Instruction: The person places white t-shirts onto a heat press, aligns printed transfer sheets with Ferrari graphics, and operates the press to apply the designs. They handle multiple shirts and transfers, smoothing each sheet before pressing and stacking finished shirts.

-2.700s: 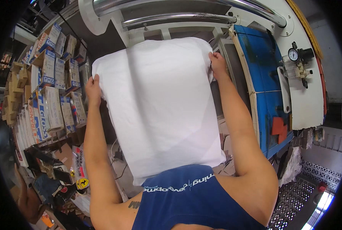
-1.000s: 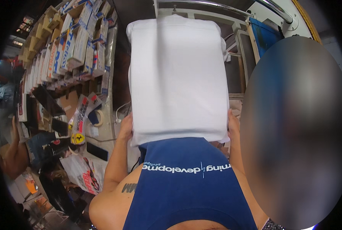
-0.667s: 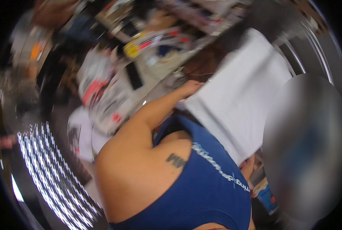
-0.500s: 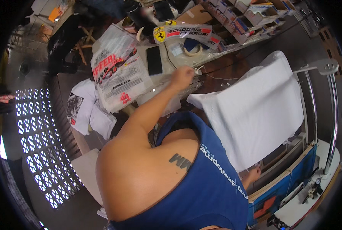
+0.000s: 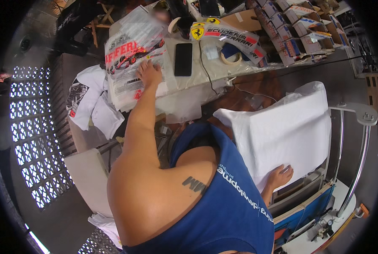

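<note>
My left hand [image 5: 150, 73] rests on a stack of clear film sheets printed with a red and black race car design [image 5: 120, 86]. Its fingers are spread and hold nothing that I can see. To my right, white cloth [image 5: 288, 127], apparently a shirt, is stretched over the flat platen of a machine. At the cloth's near edge lies my right hand [image 5: 281, 175], fingers apart and slightly curled, with nothing gripped. A black phone [image 5: 183, 59] lies just right of the film stack.
Folded white shirts [image 5: 85, 97] hang left of the table. Film strips with yellow emblems [image 5: 225, 34], a tape roll [image 5: 232, 59] and open cardboard boxes [image 5: 297, 36] fill the table's back. The machine's metal frame [image 5: 364, 163] rises at the far right.
My left hand has swung left from the table's front edge onto the printed film stack. My right hand has come up from below the white cloth onto its near edge. The view has shifted.
</note>
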A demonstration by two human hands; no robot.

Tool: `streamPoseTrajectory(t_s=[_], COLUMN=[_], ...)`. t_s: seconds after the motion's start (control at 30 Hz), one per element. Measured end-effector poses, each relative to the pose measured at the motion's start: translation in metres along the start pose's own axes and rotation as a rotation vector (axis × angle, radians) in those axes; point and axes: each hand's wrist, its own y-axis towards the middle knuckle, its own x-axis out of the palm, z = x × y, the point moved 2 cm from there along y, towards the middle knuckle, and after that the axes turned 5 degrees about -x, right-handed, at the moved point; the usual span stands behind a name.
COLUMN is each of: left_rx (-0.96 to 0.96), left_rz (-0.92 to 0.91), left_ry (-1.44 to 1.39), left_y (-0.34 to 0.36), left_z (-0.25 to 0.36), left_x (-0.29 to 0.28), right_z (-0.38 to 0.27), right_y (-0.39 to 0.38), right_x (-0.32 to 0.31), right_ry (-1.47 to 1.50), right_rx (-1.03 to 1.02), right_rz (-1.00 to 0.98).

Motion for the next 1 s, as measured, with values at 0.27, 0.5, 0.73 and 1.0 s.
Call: streamPoseTrajectory(t_s=[0.27, 0.5, 0.73, 1.0], left_rx=[-0.022, 0.139, 0.163, 0.155], left_rz=[0.04, 0.084, 0.012, -0.042], left_ry=[0.099, -0.013, 0.165, -0.004], left_y=[0.092, 0.004, -0.043, 0.0], left_z=[0.036, 0.024, 0.02, 0.019], left_x=[-0.001, -0.023, -0.008, -0.058], right_z=[0.002, 0.002, -0.003, 0.001], right_y=[0.004, 0.001, 0.004, 0.001], right_x=[0.0, 0.001, -0.002, 0.0], right_ry=[-0.015, -0.03, -0.047, 0.039], right_rx=[0.014, 0.0, -0.017, 0.006], right_rz=[-0.02, -0.001, 0.037, 0.08])
